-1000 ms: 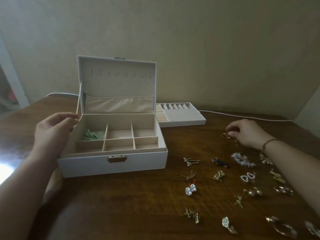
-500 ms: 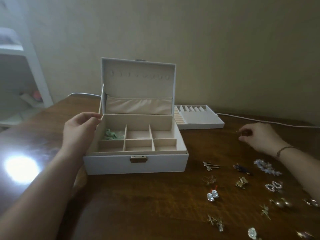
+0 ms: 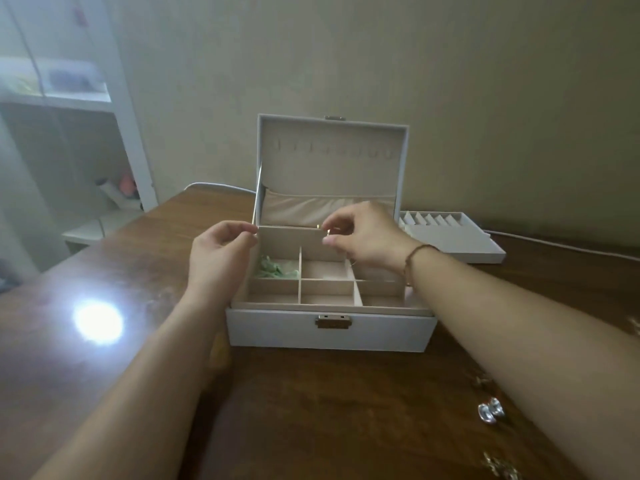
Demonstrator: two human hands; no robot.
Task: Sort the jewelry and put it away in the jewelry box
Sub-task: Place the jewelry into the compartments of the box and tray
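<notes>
Gold glints between the thumb and forefinger of the right hand (image 3: pixel 360 233), which pinches a small earring (image 3: pixel 327 231) above the back row of the jewelry box (image 3: pixel 330 329) — high enough, it seems, to choose a compartment before letting go. The left hand (image 3: pixel 221 252) curls its fingers at the box's back left corner, apparently steadying it; whether they grip the rim cannot be told. The lid stands upright, so every compartment lies exposed, and one at the back left holds green pieces (image 3: pixel 277 268). Other jewelry (image 3: pixel 490 412) waits on the wooden surface (image 3: pixel 311 410) near the right forearm — well apart from both hands.
</notes>
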